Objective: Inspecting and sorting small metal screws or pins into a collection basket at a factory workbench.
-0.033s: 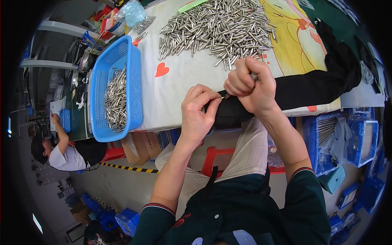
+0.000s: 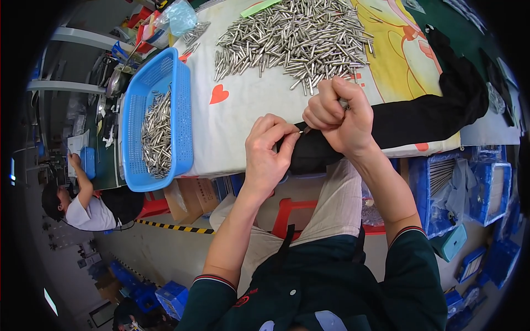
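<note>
My left hand (image 2: pixel 268 151) is closed in a pinch, thumb against fingers, on a small metal pin; only its bright end (image 2: pixel 301 132) shows past the fingertips. A fist is made by my right hand (image 2: pixel 342 115) around a hand tool, mostly hidden in the palm. The tool's short metal tip (image 2: pixel 307 129) points left and meets or nearly meets the pin's end. Both hands are over a black cloth (image 2: pixel 408 122) along the table's near edge. Beyond them lies a large heap of silver metal pins (image 2: pixel 298 41).
Left on the table is a blue plastic basket (image 2: pixel 184 118) with many similar pins (image 2: pixel 158 135) inside. A patterned cloth (image 2: pixel 232 129) covers the tabletop. Blue crates (image 2: pixel 422 193) stand below at right, and a red stool (image 2: pixel 284 215) is under me. Another person (image 2: pixel 91 207) works at far left.
</note>
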Tool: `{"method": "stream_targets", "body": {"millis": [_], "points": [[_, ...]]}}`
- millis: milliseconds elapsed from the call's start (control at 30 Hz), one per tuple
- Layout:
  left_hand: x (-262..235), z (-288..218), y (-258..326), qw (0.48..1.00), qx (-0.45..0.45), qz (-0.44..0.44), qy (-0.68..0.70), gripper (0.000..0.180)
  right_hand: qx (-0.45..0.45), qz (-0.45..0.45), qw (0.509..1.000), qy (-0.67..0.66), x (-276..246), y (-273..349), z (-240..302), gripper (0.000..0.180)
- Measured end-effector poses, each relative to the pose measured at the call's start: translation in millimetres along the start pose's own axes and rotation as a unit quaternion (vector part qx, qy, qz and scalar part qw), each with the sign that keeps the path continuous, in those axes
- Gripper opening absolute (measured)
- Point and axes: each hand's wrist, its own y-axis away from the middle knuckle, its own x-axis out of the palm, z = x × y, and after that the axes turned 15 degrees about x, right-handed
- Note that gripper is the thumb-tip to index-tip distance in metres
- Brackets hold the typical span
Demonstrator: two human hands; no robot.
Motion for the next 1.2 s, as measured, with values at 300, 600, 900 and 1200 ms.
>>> {"method": "stream_targets", "body": {"millis": [300, 600, 900, 1200], "points": [[-2.4, -1.6, 2.2, 1.0, -0.001, 0.001, -0.003, 0.009, -0.005, 0.009, 1.0, 0.003, 0.9, 0.5, -2.7, 0.045], [-0.9, 0.3, -0.4, 1.0, 0.0, -0.003, -0.001, 0.009, -0.012, 0.004, 1.0, 0.013, 1.3, -1.5, -1.8, 0.044], [-2.2, -1.6, -5.6, 0.999, 0.043, 0.001, -0.006, 0.01, -0.017, -0.009, 0.989, 0.144, 15.5, -1.2, -6.2, 0.043], [-3.6, -3.9, 3.3, 1.0, 0.022, 0.006, 0.013, 0.007, -0.055, -0.04, 0.937, 0.342, 38.0, 3.9, 17.7, 0.036]]}}
